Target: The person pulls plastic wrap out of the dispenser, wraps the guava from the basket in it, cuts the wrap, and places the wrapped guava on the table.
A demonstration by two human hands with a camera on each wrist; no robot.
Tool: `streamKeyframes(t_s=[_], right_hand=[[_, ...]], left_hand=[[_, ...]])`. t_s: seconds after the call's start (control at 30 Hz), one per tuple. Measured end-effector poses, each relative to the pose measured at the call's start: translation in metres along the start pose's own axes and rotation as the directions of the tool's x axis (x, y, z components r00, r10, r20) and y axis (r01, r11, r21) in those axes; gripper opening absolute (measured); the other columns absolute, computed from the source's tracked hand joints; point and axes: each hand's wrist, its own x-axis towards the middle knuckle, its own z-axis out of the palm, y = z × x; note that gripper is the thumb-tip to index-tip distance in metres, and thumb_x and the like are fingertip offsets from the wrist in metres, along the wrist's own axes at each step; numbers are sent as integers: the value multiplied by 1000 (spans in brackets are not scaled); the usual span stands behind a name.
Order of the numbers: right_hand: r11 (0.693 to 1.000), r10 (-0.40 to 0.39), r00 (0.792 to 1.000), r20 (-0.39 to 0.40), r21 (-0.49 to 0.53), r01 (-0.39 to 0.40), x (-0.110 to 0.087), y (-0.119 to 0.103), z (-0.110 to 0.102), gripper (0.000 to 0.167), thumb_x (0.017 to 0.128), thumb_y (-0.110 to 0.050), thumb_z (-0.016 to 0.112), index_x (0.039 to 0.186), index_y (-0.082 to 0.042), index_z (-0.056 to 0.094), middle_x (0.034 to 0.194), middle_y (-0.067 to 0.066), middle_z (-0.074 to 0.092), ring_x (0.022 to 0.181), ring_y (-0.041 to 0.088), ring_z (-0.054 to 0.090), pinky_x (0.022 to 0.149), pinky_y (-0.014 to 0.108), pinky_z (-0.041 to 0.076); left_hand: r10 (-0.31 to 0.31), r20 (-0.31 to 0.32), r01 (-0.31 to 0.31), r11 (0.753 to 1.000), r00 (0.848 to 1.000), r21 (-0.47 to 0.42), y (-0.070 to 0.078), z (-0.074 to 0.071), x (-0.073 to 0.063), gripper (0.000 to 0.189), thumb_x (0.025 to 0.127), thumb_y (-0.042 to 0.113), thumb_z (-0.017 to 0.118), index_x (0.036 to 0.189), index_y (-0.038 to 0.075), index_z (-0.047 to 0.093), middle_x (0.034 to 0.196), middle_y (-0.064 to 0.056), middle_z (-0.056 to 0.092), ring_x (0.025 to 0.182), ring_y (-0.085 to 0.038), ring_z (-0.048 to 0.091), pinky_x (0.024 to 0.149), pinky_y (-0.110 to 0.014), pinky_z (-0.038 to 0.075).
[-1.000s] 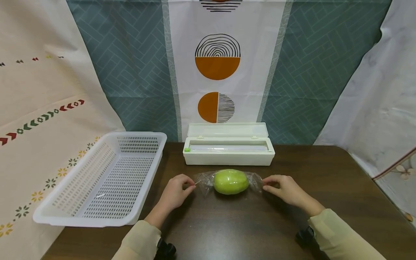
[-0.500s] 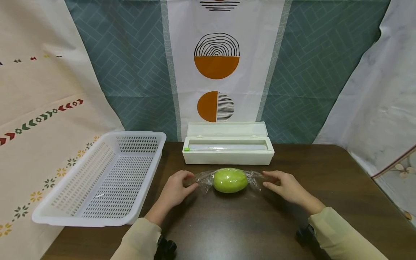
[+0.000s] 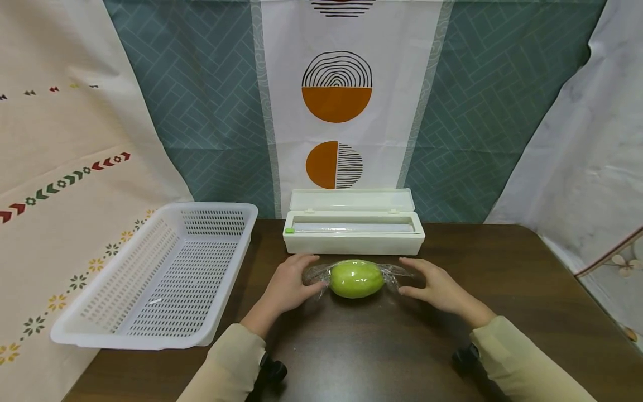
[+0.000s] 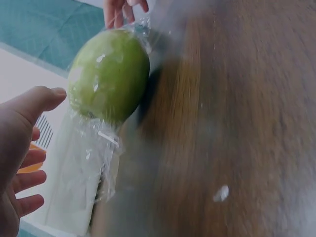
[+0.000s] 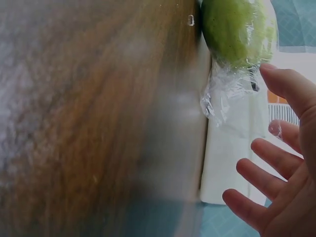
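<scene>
A shiny green oval fruit (image 3: 355, 278), wrapped in clear cling film, lies on the dark wooden table. Loose crinkled ends of the cling film (image 4: 101, 143) stick out at both sides of it. My left hand (image 3: 288, 283) is just left of the fruit, thumb and fingers spread around the film's left end. On the other side my right hand (image 3: 436, 285) stands with its fingers apart near the right film end, a little further from the fruit. In the right wrist view, the fingers (image 5: 259, 177) are spread and grip nothing.
Behind the fruit stands a white cling film dispenser (image 3: 354, 244) with its lid up and a roll inside. A white perforated plastic basket (image 3: 236, 279) is on the left, holding a small white scrap (image 3: 155, 302). Patterned cloths hang at the back and sides.
Both hands have let go of the twisted film ends and spread their fingers. The left hand has moved right, close to the fruit; the right hand has shifted slightly left.
</scene>
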Motion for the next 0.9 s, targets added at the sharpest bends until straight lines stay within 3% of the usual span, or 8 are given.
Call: streamKeyframes(t_s=[0.23, 0.43, 0.73, 0.9], right_hand=[[999, -36, 999, 23, -3, 36, 6, 0, 6, 75, 79, -39, 74, 138, -4, 46, 138, 20, 49, 127, 40, 46, 100, 57, 39], [999, -40, 998, 54, -1, 41, 13, 1, 11, 76, 78, -37, 76, 139, -5, 45, 140, 18, 48, 129, 37, 45, 102, 54, 38], [998, -56, 993, 103, 7, 55, 23, -2, 15, 79, 77, -33, 77, 141, -3, 41, 142, 19, 45, 130, 39, 42, 104, 55, 37], [998, -64, 989, 131, -7, 65, 28, -3, 19, 79, 78, -32, 76, 142, -2, 40, 142, 20, 44, 131, 38, 41, 105, 55, 36]], left_hand=[[55, 90, -59, 997, 994, 39, 12, 8, 12, 69, 79, 48, 71, 135, 12, 52, 136, -8, 53, 128, -27, 48, 103, -51, 39], [125, 150, -140, 985, 981, 96, 28, 12, 23, 75, 78, 49, 71, 139, 12, 47, 139, -7, 50, 128, -26, 48, 102, -48, 40], [190, 235, -242, 945, 953, 221, 53, 23, 35, 86, 76, 56, 71, 144, 16, 39, 142, -6, 46, 128, -24, 46, 102, -43, 42], [207, 262, -284, 911, 942, 298, 62, 31, 36, 85, 74, 54, 74, 142, 14, 43, 137, -6, 50, 123, -23, 50, 98, -39, 45]])
